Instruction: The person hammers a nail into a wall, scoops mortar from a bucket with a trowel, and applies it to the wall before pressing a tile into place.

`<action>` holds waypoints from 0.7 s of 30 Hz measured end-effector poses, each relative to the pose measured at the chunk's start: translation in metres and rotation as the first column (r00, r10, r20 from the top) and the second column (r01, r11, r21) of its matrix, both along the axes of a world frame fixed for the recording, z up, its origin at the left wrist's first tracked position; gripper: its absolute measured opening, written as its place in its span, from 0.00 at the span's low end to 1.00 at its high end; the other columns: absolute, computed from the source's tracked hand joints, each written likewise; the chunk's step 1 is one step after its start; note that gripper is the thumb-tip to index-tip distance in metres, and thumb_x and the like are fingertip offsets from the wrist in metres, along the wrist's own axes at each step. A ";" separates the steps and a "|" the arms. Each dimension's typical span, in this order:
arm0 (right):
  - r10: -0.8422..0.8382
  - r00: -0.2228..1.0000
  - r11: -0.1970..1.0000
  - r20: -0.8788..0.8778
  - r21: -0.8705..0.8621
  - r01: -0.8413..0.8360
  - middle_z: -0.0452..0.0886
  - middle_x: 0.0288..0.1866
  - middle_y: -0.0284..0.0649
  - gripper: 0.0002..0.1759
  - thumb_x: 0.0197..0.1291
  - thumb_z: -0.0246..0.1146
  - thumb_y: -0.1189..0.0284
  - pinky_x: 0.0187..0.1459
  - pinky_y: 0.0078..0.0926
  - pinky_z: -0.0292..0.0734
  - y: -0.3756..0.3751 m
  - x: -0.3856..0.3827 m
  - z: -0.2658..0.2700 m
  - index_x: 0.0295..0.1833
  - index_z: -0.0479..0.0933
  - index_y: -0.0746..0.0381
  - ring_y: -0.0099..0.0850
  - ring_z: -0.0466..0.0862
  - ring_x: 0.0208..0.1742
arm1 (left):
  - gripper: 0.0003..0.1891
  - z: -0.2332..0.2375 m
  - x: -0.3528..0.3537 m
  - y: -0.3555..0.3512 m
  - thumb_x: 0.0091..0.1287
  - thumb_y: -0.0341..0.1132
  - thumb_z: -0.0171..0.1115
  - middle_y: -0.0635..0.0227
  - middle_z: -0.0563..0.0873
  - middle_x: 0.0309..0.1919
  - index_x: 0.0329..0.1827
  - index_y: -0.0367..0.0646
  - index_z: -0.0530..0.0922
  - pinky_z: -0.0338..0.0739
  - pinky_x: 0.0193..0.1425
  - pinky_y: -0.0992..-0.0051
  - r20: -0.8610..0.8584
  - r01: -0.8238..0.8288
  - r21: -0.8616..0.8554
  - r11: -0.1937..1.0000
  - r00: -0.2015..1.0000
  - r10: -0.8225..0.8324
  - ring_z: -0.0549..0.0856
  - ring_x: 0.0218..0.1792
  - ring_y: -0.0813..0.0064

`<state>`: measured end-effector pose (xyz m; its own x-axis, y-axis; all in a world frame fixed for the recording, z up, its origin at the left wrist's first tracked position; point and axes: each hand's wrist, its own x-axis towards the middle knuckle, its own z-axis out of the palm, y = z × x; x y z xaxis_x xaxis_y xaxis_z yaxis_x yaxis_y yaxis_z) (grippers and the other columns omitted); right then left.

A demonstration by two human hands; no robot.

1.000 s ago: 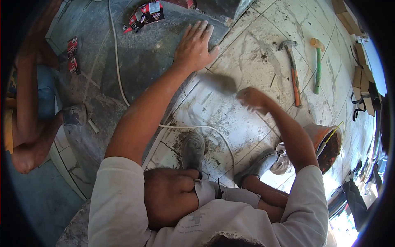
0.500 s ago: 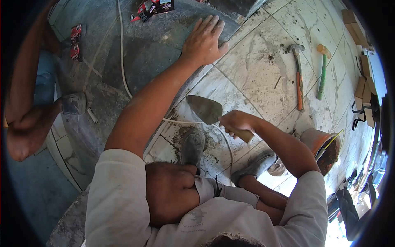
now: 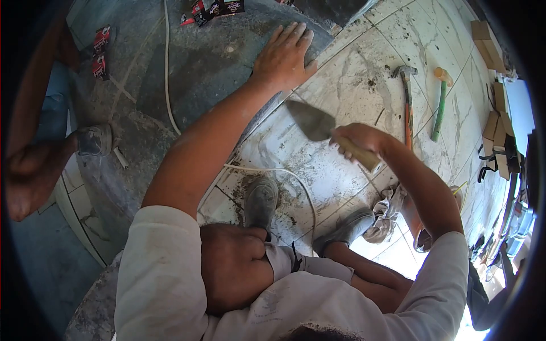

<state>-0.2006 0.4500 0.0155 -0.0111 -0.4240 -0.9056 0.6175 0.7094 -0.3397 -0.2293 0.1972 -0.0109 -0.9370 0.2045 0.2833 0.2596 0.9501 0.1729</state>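
Observation:
My left hand (image 3: 282,55) rests flat on the dark grey slab (image 3: 210,62), fingers stretched out and spread a little, with the thumb near the slab's edge. In my right hand (image 3: 359,141) is a trowel (image 3: 311,120), its wooden handle wrapped by my fingers. The pointed metal blade reaches left, toward the slab's edge, and overlaps the dirty marble-look tiles (image 3: 347,74) in this view. A pale cable (image 3: 267,169) runs below the blade, across the tiles and up over the slab.
A claw hammer (image 3: 407,105) and a green-handled mallet (image 3: 439,105) lie on the tiles to the right. Behind my right forearm stands a bucket (image 3: 414,219) beside a crumpled bag (image 3: 387,216). Red packets (image 3: 101,52) lie on the slab. Another person's leg (image 3: 40,165) is at left.
My right hand has moved up and to the right with the trowel, away from my boots. My left hand has stayed in place on the slab.

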 end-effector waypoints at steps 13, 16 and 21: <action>0.065 0.996 0.992 -0.064 0.116 -0.058 0.75 0.26 0.37 0.23 0.73 0.50 0.55 0.22 0.26 0.76 -0.006 -0.008 -0.003 0.48 0.76 0.66 0.25 0.77 0.21 | 0.34 -0.004 -0.001 -0.001 0.67 0.52 0.56 0.51 0.66 0.70 0.70 0.37 0.65 0.50 0.79 0.59 -0.017 -0.001 0.048 0.999 1.000 0.002 0.61 0.74 0.57; 0.035 0.979 0.990 -0.202 0.138 -0.007 0.74 0.25 0.38 0.22 0.73 0.50 0.56 0.23 0.28 0.77 -0.012 0.016 0.014 0.45 0.74 0.67 0.27 0.77 0.21 | 0.33 -0.004 -0.001 -0.001 0.66 0.51 0.57 0.51 0.68 0.69 0.69 0.38 0.67 0.51 0.79 0.58 -0.049 0.014 0.059 0.998 0.999 -0.012 0.64 0.73 0.56; 0.373 0.489 0.922 -0.788 0.257 -0.289 0.74 0.49 0.60 0.19 0.61 0.59 0.66 0.46 0.46 0.79 0.000 0.089 -0.017 0.56 0.73 0.62 0.53 0.82 0.43 | 0.30 -0.005 0.012 0.002 0.64 0.47 0.60 0.51 0.73 0.65 0.65 0.38 0.72 0.57 0.76 0.54 -0.173 0.124 0.169 0.978 0.980 -0.094 0.69 0.69 0.54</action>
